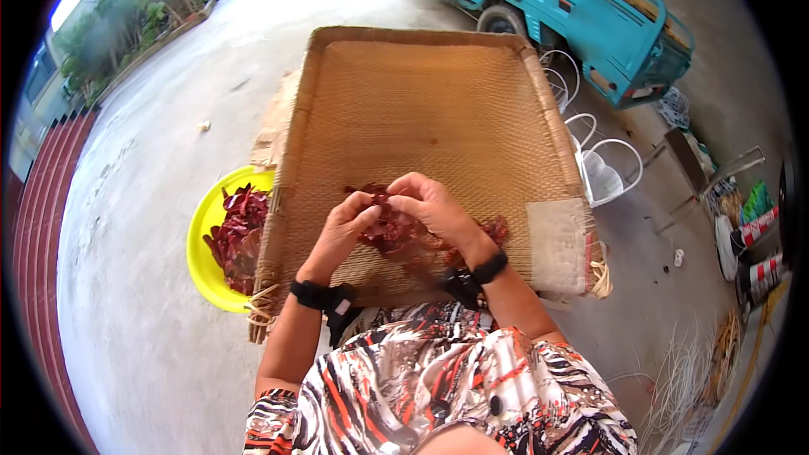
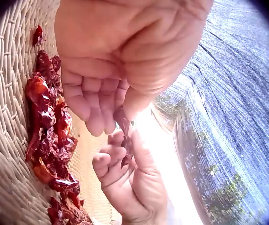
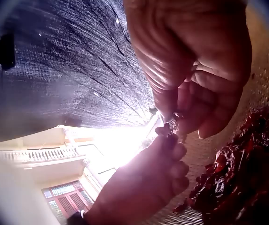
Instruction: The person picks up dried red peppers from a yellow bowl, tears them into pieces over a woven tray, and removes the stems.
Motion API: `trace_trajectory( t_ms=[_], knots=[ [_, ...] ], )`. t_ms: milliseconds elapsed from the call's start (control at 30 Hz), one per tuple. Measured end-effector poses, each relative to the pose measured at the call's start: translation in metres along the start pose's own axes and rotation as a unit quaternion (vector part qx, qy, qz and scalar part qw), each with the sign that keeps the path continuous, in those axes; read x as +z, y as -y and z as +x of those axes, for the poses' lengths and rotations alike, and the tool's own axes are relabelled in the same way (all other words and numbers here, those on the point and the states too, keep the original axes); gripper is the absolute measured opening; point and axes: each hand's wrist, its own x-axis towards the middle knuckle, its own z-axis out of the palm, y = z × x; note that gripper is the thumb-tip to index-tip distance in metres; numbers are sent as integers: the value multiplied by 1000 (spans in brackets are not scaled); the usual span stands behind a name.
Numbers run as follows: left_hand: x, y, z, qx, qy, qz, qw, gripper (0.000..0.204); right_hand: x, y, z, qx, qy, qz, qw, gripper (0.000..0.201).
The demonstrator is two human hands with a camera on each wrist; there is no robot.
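A small dark red piece of dried chilli (image 2: 123,123) is stretched between my two hands. My left hand (image 1: 344,226) pinches one end between thumb and fingers, and my right hand (image 1: 438,211) pinches the other. Both hands are held close together over the near part of a shallow woven tray (image 1: 421,109). Beneath them, glossy torn pieces of dried chilli (image 2: 47,126) lie in a heap on the weave. In the right wrist view, the heap (image 3: 238,173) sits beside the fingers, and the pinched piece is mostly hidden by the fingertips.
Left of the tray, a yellow basin (image 1: 200,265) holds dark red dried chillies (image 1: 243,227). White wire-like loops (image 1: 611,152) stand beside the tray's right edge. Farther back is a turquoise cargo vehicle (image 1: 548,0). A pale patch (image 1: 556,244) covers the tray's near right corner.
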Motion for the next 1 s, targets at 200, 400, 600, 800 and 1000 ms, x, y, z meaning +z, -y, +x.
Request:
trace_trajectory(
  t_ms=[200,400,600,800,1000],
  knots=[
    [0,-2,1,-6,-19,-37,999,14,-8,-1,-2,41,14,58,997,18],
    [-2,-5,-2,-26,-9,-34,999,15,-6,-2,-1,37,14,74,996,18],
    [-1,-10,-3,-32,9,-30,999,16,-4,0,-2,44,-22,83,995,18],
    [-4,-7,-1,-37,0,-47,998,18,-6,-4,-1,39,-32,114,992,19],
    [1,-9,-1,-16,-6,-70,997,23,0,-6,-2,2,4,57,998,18]
  ],
)
